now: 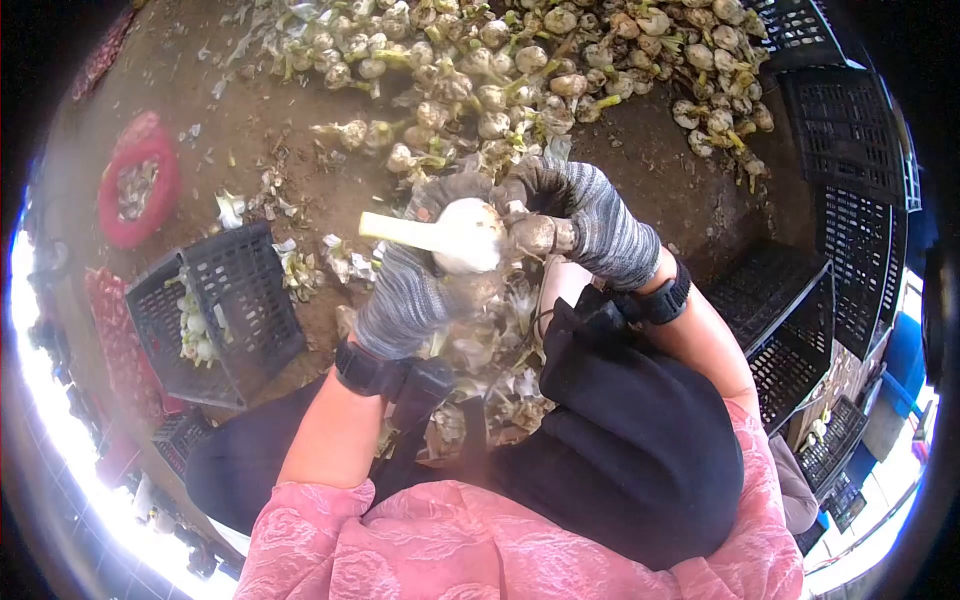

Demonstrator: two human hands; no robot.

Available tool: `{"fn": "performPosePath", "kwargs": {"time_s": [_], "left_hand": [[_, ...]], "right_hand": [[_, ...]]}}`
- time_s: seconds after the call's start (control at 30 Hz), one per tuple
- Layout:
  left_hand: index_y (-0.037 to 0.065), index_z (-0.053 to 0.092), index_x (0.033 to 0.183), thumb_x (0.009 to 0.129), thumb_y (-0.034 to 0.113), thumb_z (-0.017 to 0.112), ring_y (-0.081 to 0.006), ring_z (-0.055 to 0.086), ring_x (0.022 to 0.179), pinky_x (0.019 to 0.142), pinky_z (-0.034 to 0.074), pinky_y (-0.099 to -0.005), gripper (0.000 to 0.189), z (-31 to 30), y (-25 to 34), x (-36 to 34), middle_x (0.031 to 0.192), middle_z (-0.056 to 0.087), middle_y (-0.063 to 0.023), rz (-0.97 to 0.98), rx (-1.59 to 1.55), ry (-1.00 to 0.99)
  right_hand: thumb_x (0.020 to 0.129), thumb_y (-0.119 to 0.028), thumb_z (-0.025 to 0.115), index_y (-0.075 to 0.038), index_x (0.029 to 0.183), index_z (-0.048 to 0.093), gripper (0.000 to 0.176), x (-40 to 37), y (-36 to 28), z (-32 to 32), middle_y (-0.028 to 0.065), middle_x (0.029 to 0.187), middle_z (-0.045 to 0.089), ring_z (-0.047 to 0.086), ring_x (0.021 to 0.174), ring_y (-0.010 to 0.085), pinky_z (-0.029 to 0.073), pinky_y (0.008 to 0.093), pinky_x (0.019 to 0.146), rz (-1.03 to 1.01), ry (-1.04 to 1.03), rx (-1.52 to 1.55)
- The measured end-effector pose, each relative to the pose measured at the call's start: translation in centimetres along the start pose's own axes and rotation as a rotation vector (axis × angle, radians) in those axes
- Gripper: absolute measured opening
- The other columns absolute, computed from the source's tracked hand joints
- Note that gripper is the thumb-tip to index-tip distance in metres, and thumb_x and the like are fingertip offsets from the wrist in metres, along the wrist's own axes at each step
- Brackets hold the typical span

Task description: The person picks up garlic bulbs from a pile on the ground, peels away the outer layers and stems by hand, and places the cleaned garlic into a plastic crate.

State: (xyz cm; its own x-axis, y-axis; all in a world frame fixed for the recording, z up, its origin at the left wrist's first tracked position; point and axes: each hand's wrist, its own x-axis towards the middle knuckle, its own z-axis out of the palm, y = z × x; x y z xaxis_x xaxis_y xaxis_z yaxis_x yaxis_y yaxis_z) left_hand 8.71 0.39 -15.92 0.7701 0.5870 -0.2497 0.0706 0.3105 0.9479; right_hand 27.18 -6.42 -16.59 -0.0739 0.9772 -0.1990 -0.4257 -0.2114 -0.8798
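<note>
A peeled white garlic bulb (470, 237) with a thick pale stem pointing left is held up in front of me. My left hand (405, 300), in a grey knitted glove with dirty fingers, wraps round it from below and behind. My right hand (590, 220), gloved the same way, has thumb and fingers closed against the bulb's root end on the right. Part of the left fingers is hidden behind the bulb. Below the hands, loose garlic skins (475, 345) lie between my legs.
A large heap of dirty garlic bulbs (495, 95) covers the ground ahead. A black crate (250, 310) with peeled bulbs lies at left, near a pink ring-shaped item (125, 225). Black crates (855, 260) stand along the right side, one (790, 310) close to my right arm.
</note>
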Motion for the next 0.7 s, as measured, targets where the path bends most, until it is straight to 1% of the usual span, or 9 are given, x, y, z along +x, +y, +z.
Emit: {"fn": "performPosePath", "kwargs": {"time_s": [0.03, 0.17, 0.27, 0.3, 0.37, 0.47, 0.53, 0.67, 0.7], "left_hand": [[0.001, 0.040, 0.121, 0.072, 0.006, 0.066, -0.0135, 0.056, 0.091, 0.079, 0.048, -0.0273, 0.055, -0.1, -0.2, 0.0, 0.105, 0.056, -0.0080, 0.030, 0.015, -0.011], [0.003, 0.039, 0.122, 0.071, 0.010, 0.069, -0.0124, 0.055, 0.090, 0.080, 0.047, -0.0280, 0.059, 0.6, 0.4, 0.5, 0.102, 0.056, -0.0064, 0.090, -0.044, 0.050], [0.003, 0.043, 0.116, 0.070, 0.013, 0.070, -0.0127, 0.055, 0.085, 0.074, 0.047, -0.0265, 0.054, -0.3, -0.6, 0.6, 0.102, 0.056, -0.0066, 0.268, 0.329, 0.058], [0.002, 0.049, 0.109, 0.070, 0.012, 0.070, -0.0130, 0.055, 0.083, 0.073, 0.046, -0.0266, 0.046, 0.9, -0.1, 1.2, 0.100, 0.057, -0.0071, 0.307, 0.061, 0.151], [0.002, 0.051, 0.107, 0.069, 0.011, 0.070, -0.0139, 0.055, 0.084, 0.074, 0.046, -0.0272, 0.043, 0.2, -0.5, 0.5, 0.098, 0.058, -0.0073, 0.222, 0.081, 0.126], [0.002, 0.054, 0.104, 0.069, 0.009, 0.068, -0.0151, 0.056, 0.084, 0.074, 0.046, -0.0281, 0.039, -0.3, -1.3, 0.0, 0.095, 0.059, -0.0073, 0.134, 0.028, 0.106], [0.001, 0.054, 0.103, 0.069, 0.008, 0.068, -0.0153, 0.057, 0.083, 0.073, 0.047, -0.0283, 0.038, -0.3, -1.0, 0.1, 0.094, 0.060, -0.0071, 0.139, -0.043, 0.110], [0.004, 0.040, 0.118, 0.066, 0.013, 0.069, -0.0167, 0.051, 0.096, 0.084, 0.042, -0.0295, 0.060, -0.5, -0.5, 0.4, 0.108, 0.052, -0.0069, 0.077, 0.320, 0.059], [0.002, 0.048, 0.110, 0.066, 0.009, 0.068, -0.0155, 0.055, 0.088, 0.079, 0.045, -0.0284, 0.049, -0.2, -0.3, 0.4, 0.101, 0.056, -0.0071, 0.161, 0.394, 0.056]], "right_hand": [[0.069, -0.017, 0.073, -0.002, 0.085, 0.056, 0.027, -0.1, -0.3, -0.1, -0.0015, 0.076, 0.054, 0.047, 0.073, 0.0067, 0.042, 0.0231, 0.066, 0.025, 0.007, -0.003], [0.069, -0.018, 0.073, -0.002, 0.087, 0.057, 0.029, -0.3, 0.3, 0.8, -0.0006, 0.073, 0.055, 0.048, 0.068, 0.0071, 0.043, 0.0240, 0.062, -0.097, 0.103, -0.256], [0.069, -0.020, 0.072, -0.002, 0.087, 0.058, 0.029, -0.7, -0.5, 1.3, 0.0026, 0.072, 0.057, 0.050, 0.065, 0.0078, 0.044, 0.0251, 0.058, -0.087, 0.225, -0.486], [0.070, -0.019, 0.071, -0.002, 0.086, 0.058, 0.027, -0.7, -0.5, 1.3, 0.0034, 0.072, 0.058, 0.051, 0.064, 0.0084, 0.044, 0.0258, 0.058, -0.101, 0.200, -0.528], [0.073, -0.015, 0.067, -0.001, 0.083, 0.059, 0.019, -0.8, -1.0, 1.4, 0.0039, 0.070, 0.059, 0.053, 0.065, 0.0093, 0.046, 0.0260, 0.060, -0.116, 0.168, -0.597], [0.075, -0.011, 0.066, -0.001, 0.081, 0.059, 0.014, 0.2, 0.8, 1.0, 0.0027, 0.069, 0.059, 0.056, 0.069, 0.0096, 0.048, 0.0250, 0.065, -0.164, 0.357, -0.189], [0.074, -0.009, 0.067, 0.000, 0.088, 0.057, 0.020, 0.1, 0.4, -0.1, 0.0035, 0.079, 0.060, 0.057, 0.076, 0.0098, 0.048, 0.0244, 0.069, -0.063, 0.369, -0.317], [0.063, -0.025, 0.079, -0.001, 0.092, 0.052, 0.047, 0.3, 1.1, -0.1, 0.0005, 0.080, 0.052, 0.048, 0.074, 0.0086, 0.044, 0.0233, 0.070, -0.173, 0.143, -0.047], [0.061, -0.028, 0.080, -0.001, 0.092, 0.052, 0.049, 0.3, 1.2, 0.2, 0.0004, 0.080, 0.052, 0.048, 0.074, 0.0084, 0.044, 0.0233, 0.069, -0.161, 0.135, -0.136]]}}
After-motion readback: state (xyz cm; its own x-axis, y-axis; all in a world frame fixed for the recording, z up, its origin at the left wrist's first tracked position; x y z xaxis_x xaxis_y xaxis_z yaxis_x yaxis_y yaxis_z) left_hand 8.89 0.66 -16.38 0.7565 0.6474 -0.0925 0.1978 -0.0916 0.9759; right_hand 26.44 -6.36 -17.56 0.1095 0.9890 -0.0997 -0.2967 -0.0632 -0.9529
